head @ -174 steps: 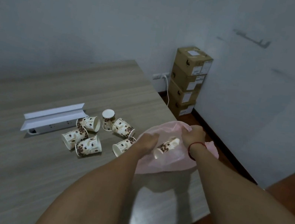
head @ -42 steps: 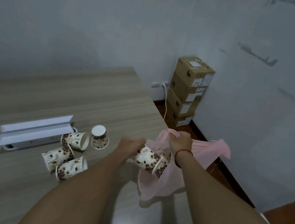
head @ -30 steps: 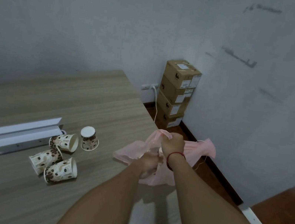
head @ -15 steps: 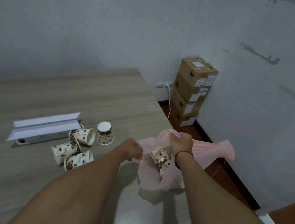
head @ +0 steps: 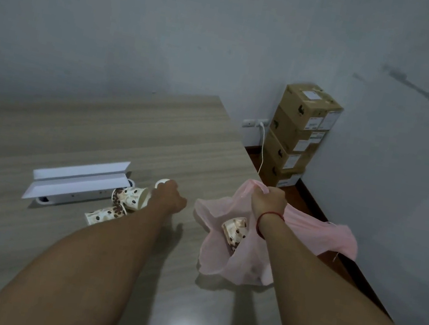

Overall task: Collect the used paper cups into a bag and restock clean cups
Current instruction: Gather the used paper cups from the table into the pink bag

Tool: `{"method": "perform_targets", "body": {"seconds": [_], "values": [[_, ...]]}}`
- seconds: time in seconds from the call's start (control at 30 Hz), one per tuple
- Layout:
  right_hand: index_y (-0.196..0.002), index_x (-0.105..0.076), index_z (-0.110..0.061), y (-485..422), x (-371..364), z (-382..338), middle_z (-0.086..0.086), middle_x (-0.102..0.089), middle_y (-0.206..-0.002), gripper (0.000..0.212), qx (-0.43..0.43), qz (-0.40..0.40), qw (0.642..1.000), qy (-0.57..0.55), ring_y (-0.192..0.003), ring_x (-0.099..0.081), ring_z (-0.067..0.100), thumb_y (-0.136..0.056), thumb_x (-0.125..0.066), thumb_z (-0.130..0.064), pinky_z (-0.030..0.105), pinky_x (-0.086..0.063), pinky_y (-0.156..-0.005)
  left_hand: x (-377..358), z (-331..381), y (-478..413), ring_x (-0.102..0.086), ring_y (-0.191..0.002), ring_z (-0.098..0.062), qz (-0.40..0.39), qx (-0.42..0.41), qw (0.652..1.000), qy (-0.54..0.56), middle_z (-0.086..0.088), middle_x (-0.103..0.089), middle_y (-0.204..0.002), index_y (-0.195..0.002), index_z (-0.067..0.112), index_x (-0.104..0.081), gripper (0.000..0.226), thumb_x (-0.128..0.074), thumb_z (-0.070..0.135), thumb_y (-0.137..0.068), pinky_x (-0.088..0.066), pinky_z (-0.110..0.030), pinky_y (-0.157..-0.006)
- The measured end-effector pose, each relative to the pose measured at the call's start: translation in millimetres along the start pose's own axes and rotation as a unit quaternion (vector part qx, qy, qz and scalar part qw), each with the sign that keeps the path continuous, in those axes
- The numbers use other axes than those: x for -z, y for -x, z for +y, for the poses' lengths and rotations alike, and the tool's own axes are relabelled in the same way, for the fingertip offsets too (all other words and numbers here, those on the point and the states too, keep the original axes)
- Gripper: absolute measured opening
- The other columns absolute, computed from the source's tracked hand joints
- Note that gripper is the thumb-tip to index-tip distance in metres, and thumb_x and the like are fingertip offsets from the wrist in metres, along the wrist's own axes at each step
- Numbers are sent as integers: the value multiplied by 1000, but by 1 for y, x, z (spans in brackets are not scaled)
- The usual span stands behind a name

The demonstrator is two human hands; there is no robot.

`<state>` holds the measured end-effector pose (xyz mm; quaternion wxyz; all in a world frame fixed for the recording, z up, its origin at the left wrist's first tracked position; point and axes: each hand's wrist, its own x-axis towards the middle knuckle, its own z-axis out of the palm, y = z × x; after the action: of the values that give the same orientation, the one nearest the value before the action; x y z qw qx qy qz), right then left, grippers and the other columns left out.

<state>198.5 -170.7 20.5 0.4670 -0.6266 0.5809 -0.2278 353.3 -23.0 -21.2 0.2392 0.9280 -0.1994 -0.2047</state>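
Near the right edge of the table (head: 72, 124), the right hand (head: 269, 202) squeezes the top of the pink bag (head: 236, 265) in a fist. Some spotty cups (head: 234, 231) lie inside it. A moment ago the left hand (head: 169, 197) was in the bag with cups. Now it is out and back at the loose cups (head: 130, 198) beside the white socket box (head: 76, 182). Its fingers are hidden, so I cannot tell if it grabs 1 yet. I see 3 cups there, so more picking up is needed, I think. The table is pale wood. 4 brown boxes (head: 297, 133) stand stacked by the grey wall (head: 173, 27).
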Motion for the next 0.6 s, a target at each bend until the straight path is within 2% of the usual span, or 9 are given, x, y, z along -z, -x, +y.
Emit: {"method": "perform_targets", "body": {"seconds": [0.1,0.2,0.27,0.4,0.47,0.53,0.6], "values": [[-100,-68,0,-11,-8,-1,14,-62,-95,27,-7,-3,1000,-1,-83,-58,26,-86,-53,-18,28,-43,-70,0,-1,-16,-52,-121,-35,6,-9,999,-46,-15,-55,-131,-122,9,-55,47,-62,24,-79,-47,-43,-99],[-104,-68,0,-25,-20,1,14,-63,-96,30,-17,1,1000,-8,-87,-61,27,-85,-56,-20,31,-48,-74,-4,-6,-38,-34,-139,-34,-14,-11,997,-80,-14,-33,-152,-147,15,-32,72,-65,27,-84,-34,-46,-112],[-105,-67,0,-33,-27,4,13,-62,-98,32,-27,1,1000,-10,-89,-62,28,-85,-56,-21,32,-50,-77,-6,-9,-50,-29,-141,-35,-22,-5,995,-96,-14,-26,-155,-150,20,-27,79,-67,29,-83,-31,-47,-114],[-103,-66,0,-49,-36,10,17,-66,-105,30,-43,0,999,-9,-97,-65,32,-85,-57,-21,39,-54,-86,-15,-19,-66,-42,-133,-35,-49,3,991,-125,-14,-41,-145,-142,23,-40,63,-64,31,-84,-38,-44,-109],[-101,-67,3,-52,-38,11,21,-67,-106,29,-40,1,999,-7,-100,-65,35,-86,-57,-20,37,-52,-84,-18,-22,-68,-46,-129,-35,-43,-4,991,-125,-14,-46,-140,-137,24,-45,54,-61,31,-86,-40,-43,-107],[-99,-68,5,-52,-36,11,23,-67,-106,28,-39,7,999,-6,-101,-65,36,-87,-56,-18,35,-50,-80,-19,-20,-67,-48,-125,-37,-39,-2,994,-104,-16,-48,-136,-136,26,-45,50,-60,31,-88,-42,-43,-104],[-99,-67,4,-48,-34,10,21,-67,-106,28,-38,7,999,-10,-101,-64,35,-87,-56,-18,38,-52,-85,-20,-18,-61,-48,-124,-38,-46,3,995,-91,-18,-43,-136,-137,25,-44,49,-59,30,-90,-42,-42,-102]]}}
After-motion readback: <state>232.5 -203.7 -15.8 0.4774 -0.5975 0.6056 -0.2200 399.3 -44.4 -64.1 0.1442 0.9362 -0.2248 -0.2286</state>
